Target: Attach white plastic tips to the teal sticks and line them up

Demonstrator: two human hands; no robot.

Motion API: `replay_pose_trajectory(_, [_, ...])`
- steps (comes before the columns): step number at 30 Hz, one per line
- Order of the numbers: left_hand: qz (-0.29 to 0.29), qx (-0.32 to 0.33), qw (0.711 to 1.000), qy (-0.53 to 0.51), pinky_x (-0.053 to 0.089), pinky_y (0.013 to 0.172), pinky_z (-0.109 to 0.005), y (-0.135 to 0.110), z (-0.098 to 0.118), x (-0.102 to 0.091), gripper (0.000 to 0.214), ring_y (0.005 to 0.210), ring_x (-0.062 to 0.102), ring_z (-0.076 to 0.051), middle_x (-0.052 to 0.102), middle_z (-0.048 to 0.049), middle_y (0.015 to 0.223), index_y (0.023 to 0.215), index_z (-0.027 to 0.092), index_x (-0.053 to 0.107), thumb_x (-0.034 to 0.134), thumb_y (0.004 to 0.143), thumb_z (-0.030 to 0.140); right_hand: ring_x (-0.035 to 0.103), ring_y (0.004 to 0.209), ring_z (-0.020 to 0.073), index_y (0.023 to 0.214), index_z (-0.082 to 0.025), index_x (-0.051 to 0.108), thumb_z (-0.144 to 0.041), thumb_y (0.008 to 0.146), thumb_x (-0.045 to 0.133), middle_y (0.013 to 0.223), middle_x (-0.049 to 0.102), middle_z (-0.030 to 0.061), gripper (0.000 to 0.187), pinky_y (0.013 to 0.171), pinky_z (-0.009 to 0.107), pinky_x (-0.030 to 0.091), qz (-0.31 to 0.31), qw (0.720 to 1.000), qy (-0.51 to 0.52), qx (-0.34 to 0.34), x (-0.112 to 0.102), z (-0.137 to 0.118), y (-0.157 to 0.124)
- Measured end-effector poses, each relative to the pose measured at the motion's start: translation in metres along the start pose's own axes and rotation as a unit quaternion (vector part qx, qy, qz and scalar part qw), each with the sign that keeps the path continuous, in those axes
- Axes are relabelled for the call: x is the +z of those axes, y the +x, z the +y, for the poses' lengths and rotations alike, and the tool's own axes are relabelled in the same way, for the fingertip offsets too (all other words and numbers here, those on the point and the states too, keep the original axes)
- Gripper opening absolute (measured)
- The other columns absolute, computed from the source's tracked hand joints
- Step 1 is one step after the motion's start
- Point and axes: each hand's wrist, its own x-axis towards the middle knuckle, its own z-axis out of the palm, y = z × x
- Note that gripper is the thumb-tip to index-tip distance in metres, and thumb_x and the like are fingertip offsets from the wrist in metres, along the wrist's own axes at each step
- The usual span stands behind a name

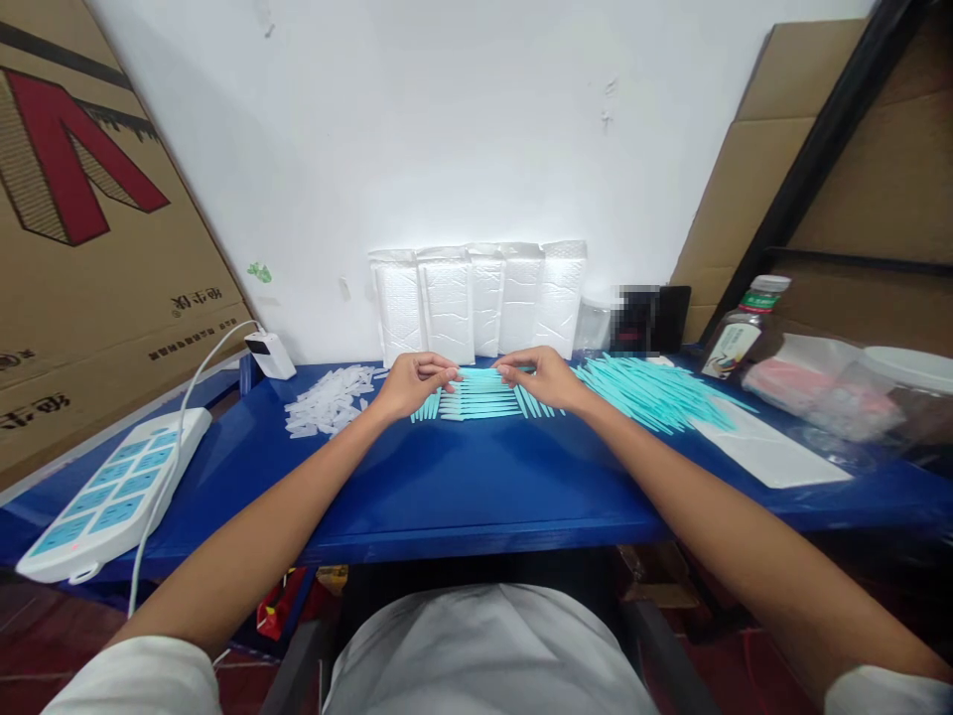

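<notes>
Both my hands are at the far middle of the blue table [476, 477]. My left hand [412, 382] and my right hand [541, 377] pinch the two ends of one turquoise stick [480, 373] held level above a neat row of the same turquoise sticks [482, 402] lying side by side. The fingers of both hands are curled shut on that stick's ends. To the right lies a loose heap of turquoise sticks [655, 392]. To the left lies a pile of small clear plastic caps [328, 400].
White bubble mailers [480, 298] lean on the wall behind the hands. A white power strip [111, 492] and charger [270, 355] lie at left, by a cardboard box [96, 248]. At right are a bottle [745, 333], a white sheet [766, 452] and plastic bags [834, 397].
</notes>
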Motion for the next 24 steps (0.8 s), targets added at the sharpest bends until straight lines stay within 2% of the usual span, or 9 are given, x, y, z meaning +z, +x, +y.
replay_pose_trajectory(5, [0.001, 0.022, 0.999, 0.032, 0.058, 0.073, -0.037, 0.001, 0.001, 0.000, 0.049, 0.081, 0.077, -0.027, 0.081, -0.0131, 0.092, 0.102, 0.016, 0.074, 0.077, 0.085, 0.062, 0.070, 0.076, 0.0187, 0.089, -0.019, 0.079, -0.041, 0.097, 0.061, 0.080, 0.079, 0.0035, 0.029, 0.079, 0.031, 0.051, -0.032, 0.992, -0.107, -0.050, 0.003, -0.001, -0.001])
replay_pose_trajectory(9, [0.038, 0.051, 0.990, 0.125, 0.057, 0.079, -0.036, 0.004, -0.002, -0.010, 0.043, 0.091, 0.076, -0.027, 0.081, -0.0111, 0.097, 0.111, 0.018, 0.073, 0.068, 0.094, 0.058, 0.069, 0.079, 0.0200, 0.088, -0.020, 0.079, -0.035, 0.098, 0.060, 0.085, 0.080, 0.0046, 0.026, 0.079, 0.031, 0.049, -0.008, 0.986, -0.157, -0.061, -0.001, 0.004, 0.000])
replay_pose_trajectory(12, [0.074, 0.062, 0.955, 0.280, 0.055, 0.082, -0.036, 0.006, -0.009, -0.028, 0.035, 0.093, 0.074, -0.026, 0.080, -0.0092, 0.099, 0.112, 0.020, 0.074, 0.062, 0.098, 0.050, 0.070, 0.087, 0.0227, 0.089, -0.019, 0.081, -0.033, 0.098, 0.060, 0.094, 0.080, 0.0083, 0.026, 0.082, 0.032, 0.049, 0.039, 0.976, -0.206, -0.060, -0.013, 0.013, 0.004])
replay_pose_trajectory(15, [0.072, 0.038, 0.908, 0.412, 0.052, 0.082, -0.038, 0.008, -0.017, -0.049, 0.028, 0.089, 0.072, -0.027, 0.079, -0.0077, 0.094, 0.109, 0.021, 0.075, 0.059, 0.099, 0.041, 0.069, 0.087, 0.0239, 0.091, -0.018, 0.082, -0.031, 0.096, 0.062, 0.095, 0.079, 0.0104, 0.024, 0.081, 0.033, 0.049, 0.077, 0.963, -0.258, -0.032, -0.029, 0.026, 0.008])
replay_pose_trajectory(19, [0.061, -0.021, 0.866, 0.496, 0.050, 0.080, -0.038, 0.008, -0.027, -0.069, 0.025, 0.093, 0.071, -0.030, 0.079, -0.0088, 0.096, 0.104, 0.021, 0.076, 0.057, 0.098, 0.037, 0.068, 0.087, 0.0244, 0.092, -0.019, 0.083, -0.027, 0.094, 0.065, 0.096, 0.080, 0.0109, 0.020, 0.080, 0.033, 0.047, 0.104, 0.942, -0.318, 0.022, -0.049, 0.042, 0.009])
replay_pose_trajectory(24, [0.060, -0.098, 0.817, 0.565, 0.050, 0.081, -0.041, 0.007, -0.033, -0.083, 0.028, 0.095, 0.069, -0.036, 0.075, -0.0161, 0.097, 0.096, 0.020, 0.075, 0.063, 0.094, 0.045, 0.068, 0.080, 0.0231, 0.087, -0.018, 0.083, -0.024, 0.091, 0.070, 0.088, 0.080, 0.0123, 0.015, 0.074, 0.031, 0.045, 0.132, 0.919, -0.351, 0.120, -0.065, 0.051, 0.007])
